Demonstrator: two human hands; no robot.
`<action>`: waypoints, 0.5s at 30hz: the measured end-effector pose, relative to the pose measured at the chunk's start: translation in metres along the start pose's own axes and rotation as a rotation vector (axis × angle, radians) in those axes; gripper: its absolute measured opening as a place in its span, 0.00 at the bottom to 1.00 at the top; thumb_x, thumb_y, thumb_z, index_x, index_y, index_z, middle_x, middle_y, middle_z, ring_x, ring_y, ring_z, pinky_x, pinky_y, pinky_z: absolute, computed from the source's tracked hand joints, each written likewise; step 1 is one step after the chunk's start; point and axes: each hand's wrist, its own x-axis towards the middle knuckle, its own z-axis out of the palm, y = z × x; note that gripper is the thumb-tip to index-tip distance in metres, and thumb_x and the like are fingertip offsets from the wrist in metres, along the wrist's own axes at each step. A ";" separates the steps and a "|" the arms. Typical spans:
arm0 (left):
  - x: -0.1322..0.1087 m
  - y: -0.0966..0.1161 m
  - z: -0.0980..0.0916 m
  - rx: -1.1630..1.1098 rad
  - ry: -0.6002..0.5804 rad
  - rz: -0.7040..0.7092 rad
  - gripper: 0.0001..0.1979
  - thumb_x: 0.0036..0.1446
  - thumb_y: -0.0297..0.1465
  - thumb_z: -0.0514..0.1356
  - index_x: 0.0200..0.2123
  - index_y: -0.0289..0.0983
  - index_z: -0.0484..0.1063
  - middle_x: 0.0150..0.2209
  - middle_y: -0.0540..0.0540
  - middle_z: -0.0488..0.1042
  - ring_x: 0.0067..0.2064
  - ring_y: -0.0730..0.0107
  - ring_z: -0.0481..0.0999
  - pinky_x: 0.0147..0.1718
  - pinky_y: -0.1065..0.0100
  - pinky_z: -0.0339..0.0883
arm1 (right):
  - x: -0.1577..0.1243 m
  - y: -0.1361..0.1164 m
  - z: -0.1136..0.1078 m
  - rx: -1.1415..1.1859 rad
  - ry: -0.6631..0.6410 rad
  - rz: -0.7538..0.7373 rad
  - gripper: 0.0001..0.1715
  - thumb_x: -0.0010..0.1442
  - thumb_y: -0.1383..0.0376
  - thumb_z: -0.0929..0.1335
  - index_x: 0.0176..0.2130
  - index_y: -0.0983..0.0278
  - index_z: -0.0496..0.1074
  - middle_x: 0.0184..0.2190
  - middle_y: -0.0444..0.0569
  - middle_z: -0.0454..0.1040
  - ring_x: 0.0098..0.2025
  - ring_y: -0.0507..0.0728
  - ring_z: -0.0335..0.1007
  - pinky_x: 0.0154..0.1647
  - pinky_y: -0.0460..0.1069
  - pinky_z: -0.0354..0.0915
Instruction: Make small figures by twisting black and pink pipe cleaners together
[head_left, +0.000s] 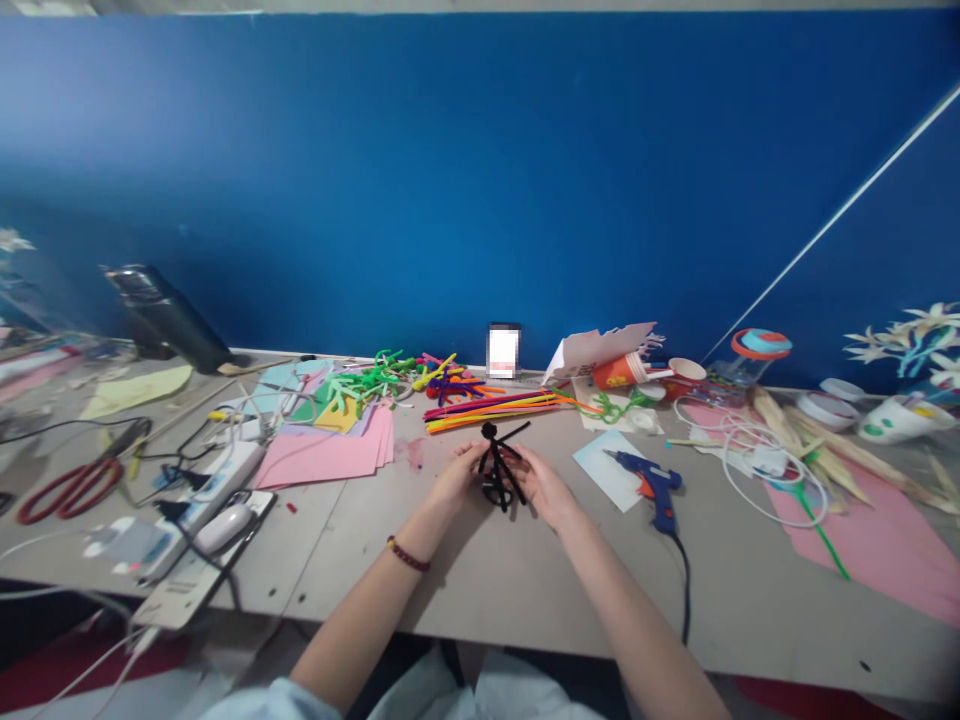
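Observation:
Between my two hands is a black pipe-cleaner figure (495, 462) with a small round top and several thin limbs, held just above the grey table. My left hand (459, 474) has its fingers closed on the figure's left side. On the other side, my right hand (541, 482) grips it near the limbs, its fingertips partly hidden behind the black strands. Beyond the hands lies a bundle of coloured pipe cleaners (491, 410). Right of my right hand, a blue glue gun (660, 490) rests with its nozzle over a pale blue sheet (615, 472).
Pink paper (322, 455) and green pipe-cleaner pieces (367, 385) lie to the left, beside a power strip (206, 510) and red-handled scissors (71, 490). A phone (503, 352) leans on the blue wall. Paper cups (622, 371) and a white cable (772, 460) sit at right.

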 end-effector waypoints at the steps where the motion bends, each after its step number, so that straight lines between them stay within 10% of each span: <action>1: 0.000 0.000 0.000 0.002 0.003 0.005 0.16 0.35 0.38 0.71 0.23 0.34 0.72 0.22 0.49 0.74 0.22 0.77 0.70 0.25 0.74 0.62 | 0.000 0.000 0.000 -0.014 -0.007 0.004 0.14 0.49 0.57 0.71 0.33 0.65 0.76 0.28 0.48 0.78 0.28 0.53 0.73 0.28 0.46 0.68; 15: 0.010 0.000 -0.009 -0.074 0.106 0.143 0.15 0.41 0.36 0.70 0.23 0.34 0.68 0.18 0.54 0.65 0.18 0.83 0.62 0.17 0.78 0.53 | -0.002 -0.002 0.000 -0.178 -0.135 0.049 0.23 0.55 0.48 0.64 0.36 0.64 0.75 0.27 0.49 0.78 0.22 0.50 0.66 0.20 0.42 0.58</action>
